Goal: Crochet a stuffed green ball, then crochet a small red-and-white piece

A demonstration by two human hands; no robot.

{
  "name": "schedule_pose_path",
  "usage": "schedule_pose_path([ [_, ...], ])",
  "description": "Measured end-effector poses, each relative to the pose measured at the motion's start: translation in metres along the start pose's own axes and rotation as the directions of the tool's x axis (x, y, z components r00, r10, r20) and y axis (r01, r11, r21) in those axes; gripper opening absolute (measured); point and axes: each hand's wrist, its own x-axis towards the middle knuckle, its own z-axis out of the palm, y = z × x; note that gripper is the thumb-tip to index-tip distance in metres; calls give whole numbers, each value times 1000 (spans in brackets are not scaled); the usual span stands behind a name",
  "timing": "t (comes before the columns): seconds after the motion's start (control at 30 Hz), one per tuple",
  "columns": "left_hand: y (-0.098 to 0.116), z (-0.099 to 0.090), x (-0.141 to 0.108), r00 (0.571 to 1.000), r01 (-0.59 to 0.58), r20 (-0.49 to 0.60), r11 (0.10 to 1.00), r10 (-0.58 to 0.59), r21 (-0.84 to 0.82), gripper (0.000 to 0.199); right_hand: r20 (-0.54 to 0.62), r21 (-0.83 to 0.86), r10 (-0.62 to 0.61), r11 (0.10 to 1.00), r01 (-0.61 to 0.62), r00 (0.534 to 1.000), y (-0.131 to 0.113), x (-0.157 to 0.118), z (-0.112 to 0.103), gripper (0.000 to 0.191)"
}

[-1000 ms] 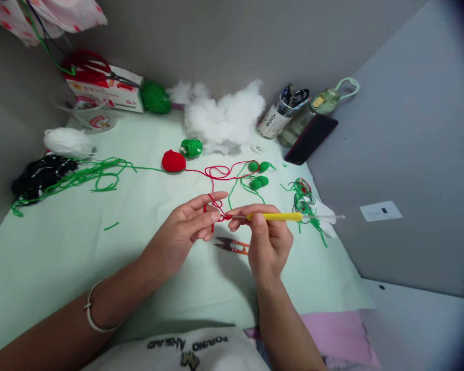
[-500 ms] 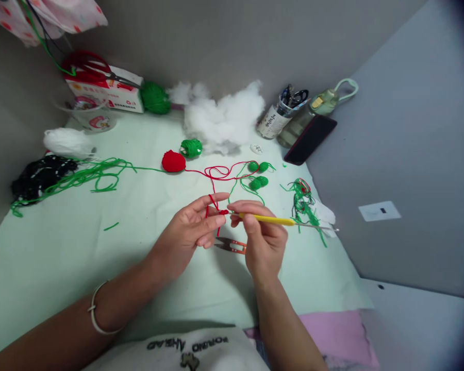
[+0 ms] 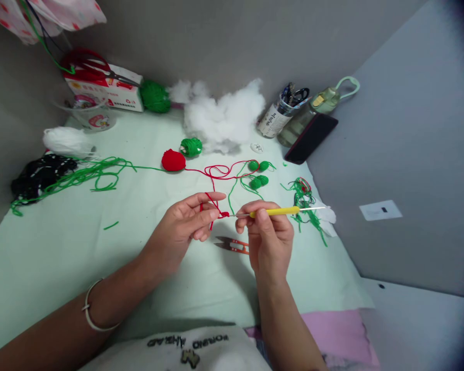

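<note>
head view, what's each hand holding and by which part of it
The right hand holds the crochet hook by its yellow handle. The left hand pinches the small red yarn piece at the end farther from the handle.

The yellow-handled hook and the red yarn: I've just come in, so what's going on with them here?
A person's right hand holds the yellow-handled hook, its metal end meeting a small bunched bit of red yarn at the left hand's fingertips. A strand loops over the left hand's fingers, and yarn trails on the table to a red ball. Snips lie nearby, with small green balls farther back.
</note>
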Motion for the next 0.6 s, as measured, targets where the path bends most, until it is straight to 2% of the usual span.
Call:
schedule_pose_path([
  [0.07,-3,2,-2,999,-7,35,1000,6,8,27,42,17,19,1000,-20,999,0,0,1,15],
  [0.2,-7,2,-3,996,-6,90,999,2,35,28,68,-111,-55,992,63,996,2,0,2,15],
  [0.3,-6,0,-1,998,-15,60,998,11,68,24,66,-162,-78,983,88,995,2,0,2,16],
  [0.37,-4,-1,0,1000,-18,22,997,16,77,25,84,-233,-131,961,147,988,1,-1,2,18],
  [0.43,-4,0,1,1000,-8,-2,998,8,60,29,142,-373,-237,886,274,961,1,-4,4,21],
  [0.53,-6,3,1,999,37,2,999,-37,-17,34,277,-598,-398,642,481,875,4,-10,5,33],
  [0.57,-7,3,0,998,63,13,997,-62,-47,34,302,-629,-424,584,513,854,4,-11,5,36],
  [0.6,-8,4,0,996,88,23,993,-86,-73,34,302,-634,-438,571,522,847,5,-12,5,37],
])
